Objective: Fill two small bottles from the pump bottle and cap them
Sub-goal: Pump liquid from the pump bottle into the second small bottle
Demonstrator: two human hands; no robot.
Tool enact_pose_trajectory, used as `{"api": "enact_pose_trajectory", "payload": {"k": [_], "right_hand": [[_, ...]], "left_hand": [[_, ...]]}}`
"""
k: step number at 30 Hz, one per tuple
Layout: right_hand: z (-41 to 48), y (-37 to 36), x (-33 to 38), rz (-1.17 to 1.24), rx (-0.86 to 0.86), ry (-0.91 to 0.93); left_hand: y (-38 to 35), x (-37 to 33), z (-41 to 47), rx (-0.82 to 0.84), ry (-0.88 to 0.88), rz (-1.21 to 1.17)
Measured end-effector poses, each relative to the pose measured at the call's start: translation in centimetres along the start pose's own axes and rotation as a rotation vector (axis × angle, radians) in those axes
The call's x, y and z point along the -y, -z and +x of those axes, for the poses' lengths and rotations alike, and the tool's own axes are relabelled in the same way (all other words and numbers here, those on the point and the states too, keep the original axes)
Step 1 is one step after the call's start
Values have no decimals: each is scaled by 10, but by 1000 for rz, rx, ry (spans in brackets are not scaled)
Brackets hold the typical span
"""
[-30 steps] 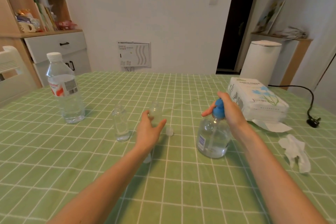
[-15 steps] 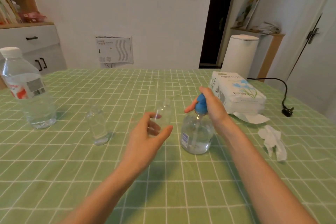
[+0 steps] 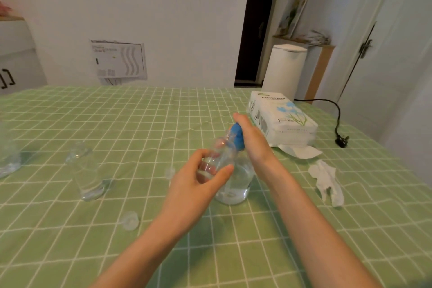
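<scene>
Our left hand (image 3: 198,182) grips a small bottle (image 3: 218,154) round its lower half, thumb on the near side and fingers curled behind the clear wall, so the grip is closed on it and lifted off the table (image 3: 140,112). The bottle is tilted, its open mouth pointing up and to the right, right against the blue pump head (image 3: 238,139); we cannot make out the nozzle itself. Our right hand (image 3: 253,145) lies over that pump head from the right, fingers curled over its top and far side, wrist sloping down toward us. Beneath stands the pump bottle (image 3: 238,184), upright on the green checked cloth, with clear liquid in its lower part, partly hidden by our left hand. To the left, well apart, the second small bottle (image 3: 85,170) stands upright and uncapped. A clear cap (image 3: 130,220) lies nearer us on the cloth, and another small clear piece (image 3: 169,172) sits between the two small bottles. A water bottle (image 3: 7,156) shows at the left edge, blurred. On the right we see a tissue pack (image 3: 280,119) with a loose sheet (image 3: 301,151) at its near side, a crumpled tissue (image 3: 327,180) nearer us, and a black plug (image 3: 341,141) on its cable
</scene>
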State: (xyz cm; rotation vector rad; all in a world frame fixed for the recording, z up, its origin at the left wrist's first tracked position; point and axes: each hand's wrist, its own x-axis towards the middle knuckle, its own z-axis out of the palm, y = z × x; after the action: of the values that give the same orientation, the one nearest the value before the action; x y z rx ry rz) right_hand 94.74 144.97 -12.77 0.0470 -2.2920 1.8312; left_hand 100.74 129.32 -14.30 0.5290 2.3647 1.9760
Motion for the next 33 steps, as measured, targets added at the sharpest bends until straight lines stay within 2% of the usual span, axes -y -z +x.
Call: {"api": "enact_pose_trajectory", "payload": {"k": [6,13,17,21,33], "right_hand": [[0,3,2,-5,14,-18],[20,17,51,-158,2,-19],[40,6,74,-435,122,-155],[48,-7,66,-718,258,-295],[50,-7,55,-721,271,-353]], "left_hand": [[0,-3,7,20,12,-61],[3,-3,10,39,14,-145],[4,-4,10,51,10,-169],[5,-5,9,59,9,-178],[3,-3,7,64,-3,-211]]}}
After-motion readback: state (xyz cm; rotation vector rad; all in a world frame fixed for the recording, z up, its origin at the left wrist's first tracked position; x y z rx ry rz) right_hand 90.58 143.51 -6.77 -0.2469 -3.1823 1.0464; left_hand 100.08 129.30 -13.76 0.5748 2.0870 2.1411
